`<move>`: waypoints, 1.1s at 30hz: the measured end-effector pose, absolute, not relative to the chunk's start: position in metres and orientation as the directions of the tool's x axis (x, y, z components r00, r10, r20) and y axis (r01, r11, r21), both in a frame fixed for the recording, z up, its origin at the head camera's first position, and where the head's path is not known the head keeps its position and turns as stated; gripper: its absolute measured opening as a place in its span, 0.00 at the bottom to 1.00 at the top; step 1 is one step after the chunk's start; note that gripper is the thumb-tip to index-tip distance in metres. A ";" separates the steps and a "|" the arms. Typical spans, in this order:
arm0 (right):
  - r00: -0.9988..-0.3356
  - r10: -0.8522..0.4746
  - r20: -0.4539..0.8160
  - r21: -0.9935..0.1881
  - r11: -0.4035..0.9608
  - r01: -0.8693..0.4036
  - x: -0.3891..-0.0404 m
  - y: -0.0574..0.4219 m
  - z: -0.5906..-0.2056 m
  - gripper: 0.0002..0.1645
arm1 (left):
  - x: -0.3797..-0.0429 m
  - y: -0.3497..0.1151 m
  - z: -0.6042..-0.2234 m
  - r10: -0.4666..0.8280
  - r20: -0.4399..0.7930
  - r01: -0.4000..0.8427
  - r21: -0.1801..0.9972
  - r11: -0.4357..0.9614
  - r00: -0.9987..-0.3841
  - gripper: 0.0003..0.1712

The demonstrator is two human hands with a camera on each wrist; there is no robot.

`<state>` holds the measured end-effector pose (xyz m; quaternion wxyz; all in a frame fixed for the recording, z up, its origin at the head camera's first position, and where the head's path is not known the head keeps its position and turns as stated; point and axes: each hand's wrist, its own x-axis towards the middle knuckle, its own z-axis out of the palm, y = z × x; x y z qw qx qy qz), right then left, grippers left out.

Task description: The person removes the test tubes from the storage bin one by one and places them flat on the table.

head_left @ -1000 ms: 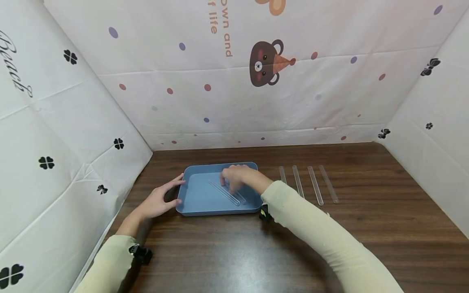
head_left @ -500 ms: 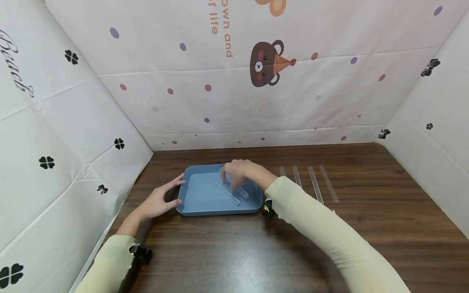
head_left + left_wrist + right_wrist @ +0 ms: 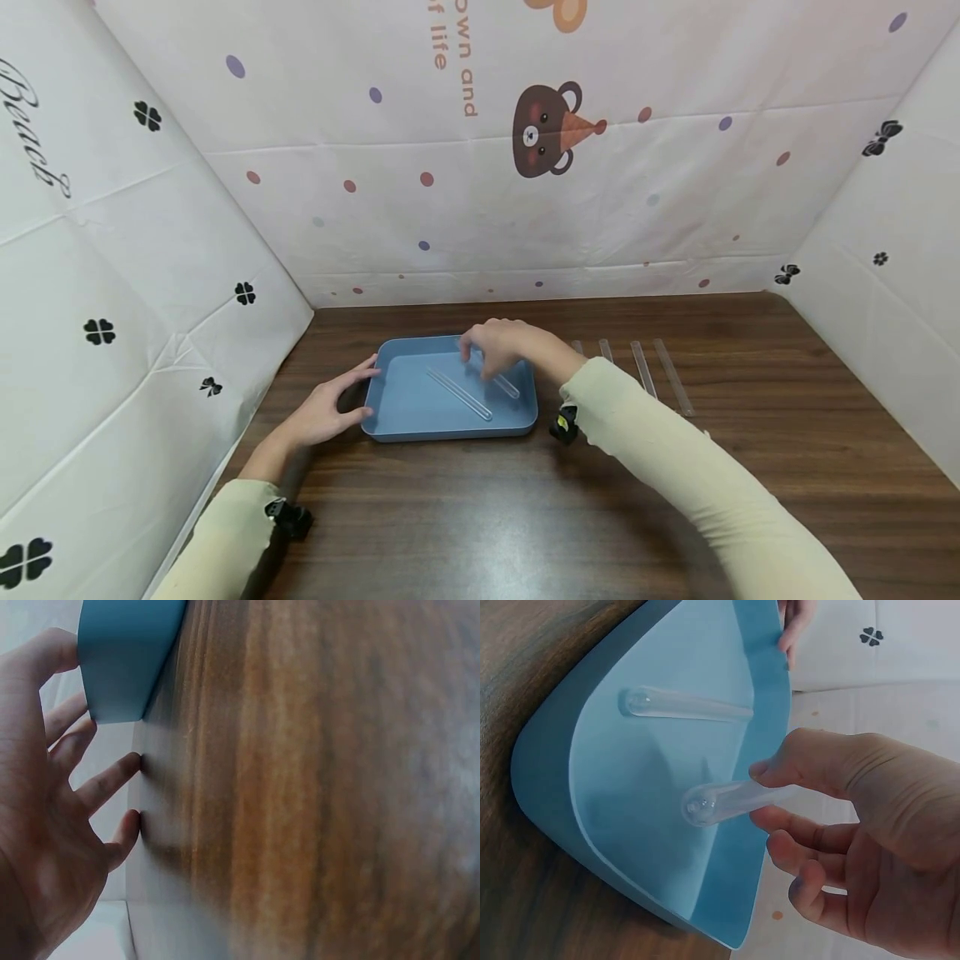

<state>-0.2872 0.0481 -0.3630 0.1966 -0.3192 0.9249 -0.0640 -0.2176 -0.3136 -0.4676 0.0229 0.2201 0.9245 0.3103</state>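
Note:
A clear test tube with a rounded end is pinched between the thumb and fingers of my right hand, over the right part of a blue tray. In the right wrist view its rounded end points toward the tray's near side, and its far end is hidden behind the hand. A second clear test tube lies slantwise on the tray floor, left of the held one. At the tray's left edge, my left hand touches the wall with spread, relaxed fingers; the thumb meets its outer side.
To the right of the tray, several clear tubes lie side by side on the dark wooden table, partly behind the right sleeve. White printed cloth closes off the back and both sides.
My right hand has lifted the test tube from beside the other one and carried it right and slightly back. The left hand and the tray stay in place.

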 end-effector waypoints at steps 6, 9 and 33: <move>-0.710 -0.630 -0.314 -0.268 0.777 -0.570 -0.287 0.056 -0.360 0.28 | -0.218 -0.314 -0.467 0.411 0.090 0.382 0.585 0.716 -0.907 0.40; -0.713 -0.639 -0.289 -0.280 0.769 -0.575 -0.287 0.063 -0.358 0.28 | -0.218 -0.314 -0.467 0.411 0.087 0.382 0.580 0.719 -0.907 0.40; -0.763 -0.607 -0.220 -0.292 0.788 -0.542 -0.275 0.126 -0.342 0.25 | -0.217 -0.314 -0.468 0.418 0.091 0.391 0.573 0.720 -0.904 0.39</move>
